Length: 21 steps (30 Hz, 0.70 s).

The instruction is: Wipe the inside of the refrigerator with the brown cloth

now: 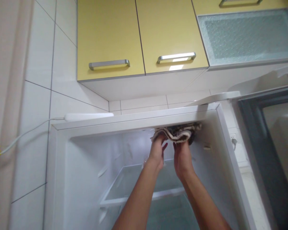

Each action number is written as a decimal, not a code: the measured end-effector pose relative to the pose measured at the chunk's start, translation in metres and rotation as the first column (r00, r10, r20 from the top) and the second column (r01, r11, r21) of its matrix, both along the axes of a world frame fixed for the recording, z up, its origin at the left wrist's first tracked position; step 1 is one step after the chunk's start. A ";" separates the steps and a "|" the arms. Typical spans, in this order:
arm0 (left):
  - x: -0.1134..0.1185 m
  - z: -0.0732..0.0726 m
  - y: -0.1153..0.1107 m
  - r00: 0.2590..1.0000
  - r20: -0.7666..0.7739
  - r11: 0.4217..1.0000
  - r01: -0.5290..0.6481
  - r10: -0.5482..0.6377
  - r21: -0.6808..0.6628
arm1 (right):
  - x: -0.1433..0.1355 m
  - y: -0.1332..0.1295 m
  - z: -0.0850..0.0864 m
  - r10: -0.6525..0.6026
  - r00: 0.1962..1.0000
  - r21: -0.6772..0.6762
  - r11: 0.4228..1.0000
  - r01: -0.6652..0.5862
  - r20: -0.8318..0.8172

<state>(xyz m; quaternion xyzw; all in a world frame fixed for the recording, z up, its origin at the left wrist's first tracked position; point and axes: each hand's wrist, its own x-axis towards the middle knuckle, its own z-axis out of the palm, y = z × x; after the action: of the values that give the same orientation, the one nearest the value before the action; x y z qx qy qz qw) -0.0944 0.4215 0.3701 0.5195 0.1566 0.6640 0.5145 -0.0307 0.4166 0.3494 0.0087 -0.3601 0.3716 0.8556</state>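
Inside the open refrigerator (134, 119), both of my hands reach up to its ceiling near the right side. A crumpled brown and cream patterned cloth (179, 133) lies against that ceiling. My left hand (157, 151) has its fingers bent up into the cloth's left part, with the thumb showing beside it. My right hand (183, 156) grips the cloth's right part from below, its fingertips hidden by the folds. The two hands are a little apart, palms turned towards each other.
A glass shelf (132, 179) spans the fridge below my hands. The open door (259, 143) stands at right. Yellow cabinets (110, 38) hang above. A white device (88, 117) with a cable lies on the fridge top.
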 end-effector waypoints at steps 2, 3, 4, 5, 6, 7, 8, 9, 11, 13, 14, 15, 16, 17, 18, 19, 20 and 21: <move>-0.022 -0.015 -0.007 0.985 -0.170 0.997 0.001 0.012 0.078 | 0.000 -0.026 0.014 0.191 0.980 0.048 0.981 -0.189 -0.055; -0.033 -0.024 -0.011 0.973 -0.229 0.995 0.000 0.022 0.098 | -0.001 -0.039 0.019 0.255 0.964 0.063 0.966 -0.250 -0.079; -0.045 -0.033 -0.015 0.959 -0.278 0.994 -0.019 0.048 0.105 | -0.003 -0.052 0.023 0.292 0.951 0.077 0.955 -0.285 -0.105; -0.057 -0.044 -0.017 0.944 -0.321 0.991 -0.031 0.072 0.129 | -0.004 -0.063 0.025 0.306 0.942 0.090 0.951 -0.296 -0.137; -0.070 -0.056 -0.019 0.935 -0.337 0.986 -0.066 0.115 0.154 | -0.005 -0.073 0.026 0.301 0.938 0.103 0.953 -0.286 -0.172; -0.084 -0.068 -0.020 0.920 -0.342 0.977 -0.148 0.192 0.151 | -0.005 -0.080 0.027 0.288 0.936 0.113 0.956 -0.270 -0.204; -0.099 -0.080 -0.019 0.880 -0.374 0.955 -0.249 0.292 0.161 | -0.006 -0.084 0.028 0.275 0.933 0.119 0.960 -0.253 -0.231; -0.116 -0.093 -0.018 0.804 -0.440 0.916 -0.333 0.400 0.224 | -0.006 -0.086 0.030 0.258 0.933 0.119 0.965 -0.235 -0.251; -0.152 -0.120 -0.014 0.507 -0.550 0.746 -0.501 0.664 0.439 | -0.007 -0.080 0.035 0.205 0.936 0.102 0.978 -0.183 -0.285; -0.189 -0.148 -0.011 0.146 -0.506 0.485 -0.589 0.850 0.646 | -0.010 -0.066 0.041 0.148 0.937 0.079 0.988 -0.130 -0.316; -0.206 -0.161 -0.009 -0.002 -0.450 0.366 -0.578 0.893 0.729 | -0.012 -0.056 0.044 0.121 0.934 0.072 0.992 -0.103 -0.335; -0.220 -0.174 -0.009 -0.130 -0.374 0.248 -0.546 0.918 0.800 | -0.014 -0.046 0.047 0.097 0.930 0.071 0.995 -0.077 -0.355; -0.232 -0.185 -0.009 -0.229 -0.281 0.140 -0.488 0.932 0.862 | -0.017 -0.036 0.048 0.076 0.923 0.074 0.996 -0.052 -0.376; -0.242 -0.195 -0.010 -0.293 -0.182 0.053 -0.398 0.939 0.916 | -0.019 -0.026 0.049 0.057 0.917 0.079 0.996 -0.027 -0.396; -0.248 -0.203 -0.010 -0.332 -0.092 -0.010 -0.294 0.939 0.956 | -0.021 -0.017 0.050 0.038 0.911 0.082 0.997 -0.005 -0.412; -0.252 -0.210 -0.011 -0.352 -0.014 -0.059 -0.196 0.936 0.979 | -0.023 -0.007 0.050 0.023 0.906 0.083 0.996 0.014 -0.423; -0.254 -0.214 -0.012 -0.360 0.046 -0.093 -0.116 0.932 0.989 | -0.024 0.002 0.049 0.014 0.903 0.081 0.996 0.024 -0.429; -0.256 -0.217 -0.012 -0.367 0.083 -0.113 -0.059 0.926 0.992 | -0.024 0.011 0.049 0.012 0.904 0.079 0.997 0.024 -0.427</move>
<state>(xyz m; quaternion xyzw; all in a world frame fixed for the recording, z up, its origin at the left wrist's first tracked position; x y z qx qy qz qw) -0.3499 0.4091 0.1527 0.6702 0.3970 0.3672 -0.5083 -0.0548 0.4279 0.3986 0.1239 -0.1790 0.3430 0.9138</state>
